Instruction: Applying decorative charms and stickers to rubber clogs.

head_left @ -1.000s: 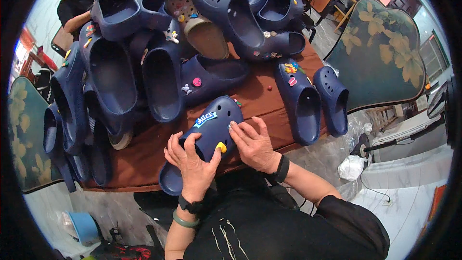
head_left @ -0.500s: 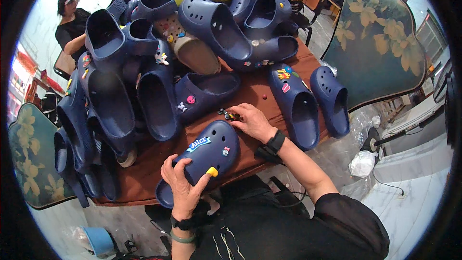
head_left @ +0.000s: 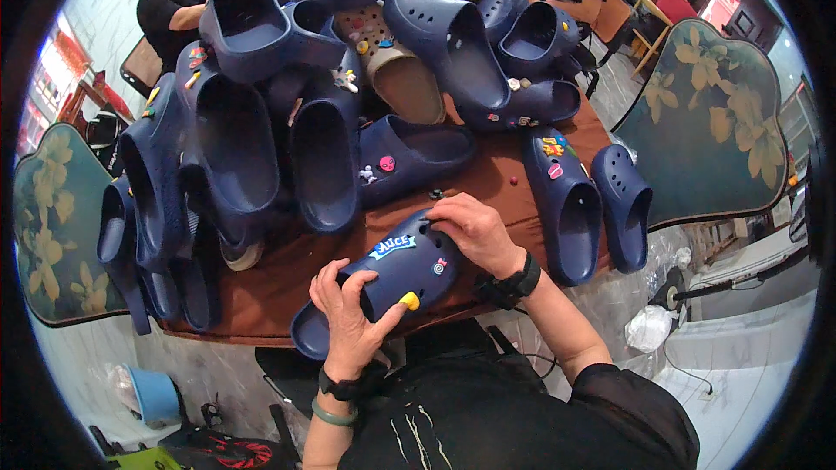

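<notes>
A navy foam clog (head_left: 407,275) lies tilted at the near edge of the table, its toe pointing away to the right. My left hand (head_left: 347,318) grips it by the side, thumb beside a yellow charm (head_left: 409,300). A blue-and-white name charm (head_left: 393,247) and a swirl candy charm (head_left: 439,267) sit on its upper. Over the toe, my right hand (head_left: 477,233) is closed in a pinch on a small dark shoe charm, mostly hidden by the fingers. Just beyond those fingers, a few tiny dark pieces (head_left: 435,194) rest on the tablecloth.
Navy clogs (head_left: 324,165) are heaped at the left and back of the brown-covered table (head_left: 279,283), with one beige clog (head_left: 409,91) among them. Two clogs (head_left: 566,209) stand at the right. Floral chair backs (head_left: 701,122) flank the table. People (head_left: 170,13) are beyond it.
My right hand has moved from the small charms on the table to the clog's toe. The left hand still holds the clog. The whole view has shifted a little.
</notes>
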Available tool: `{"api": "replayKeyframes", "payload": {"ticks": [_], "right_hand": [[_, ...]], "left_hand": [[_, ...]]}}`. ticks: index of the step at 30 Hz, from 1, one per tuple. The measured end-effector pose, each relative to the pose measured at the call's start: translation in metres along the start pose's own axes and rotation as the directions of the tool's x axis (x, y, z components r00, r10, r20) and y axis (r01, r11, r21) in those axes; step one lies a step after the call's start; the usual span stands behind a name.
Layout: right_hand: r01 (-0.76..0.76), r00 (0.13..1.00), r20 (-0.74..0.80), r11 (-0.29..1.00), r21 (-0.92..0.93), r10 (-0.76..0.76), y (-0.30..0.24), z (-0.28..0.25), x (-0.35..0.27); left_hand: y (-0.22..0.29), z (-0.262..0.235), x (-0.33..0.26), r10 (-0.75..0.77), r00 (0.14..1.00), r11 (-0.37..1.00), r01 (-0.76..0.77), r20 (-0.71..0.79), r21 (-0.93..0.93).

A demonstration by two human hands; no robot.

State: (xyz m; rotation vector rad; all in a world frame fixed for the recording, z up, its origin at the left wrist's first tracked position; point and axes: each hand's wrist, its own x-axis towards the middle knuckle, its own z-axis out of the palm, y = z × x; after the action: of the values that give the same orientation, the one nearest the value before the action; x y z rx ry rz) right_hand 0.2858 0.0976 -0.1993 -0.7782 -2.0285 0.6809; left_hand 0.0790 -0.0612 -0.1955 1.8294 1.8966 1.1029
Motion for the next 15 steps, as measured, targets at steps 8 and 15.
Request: {"api": "replayKeyframes", "payload": {"ticks": [8,15], "right_hand": [[0.294,0.947,0.185,0.941,-0.165,-0.263,-0.008,0.0,0.001],[0.386,0.918,0.287,0.786,-0.483,-0.274,-0.03,0.004,-0.012]], "left_hand": [[0.0,0.0,0.0,0.029,1.0,1.0,-0.029,0.0,0.005],[-0.001,0.002,0.0,0.046,0.999,0.999,-0.046,-0.01,0.009]]}}
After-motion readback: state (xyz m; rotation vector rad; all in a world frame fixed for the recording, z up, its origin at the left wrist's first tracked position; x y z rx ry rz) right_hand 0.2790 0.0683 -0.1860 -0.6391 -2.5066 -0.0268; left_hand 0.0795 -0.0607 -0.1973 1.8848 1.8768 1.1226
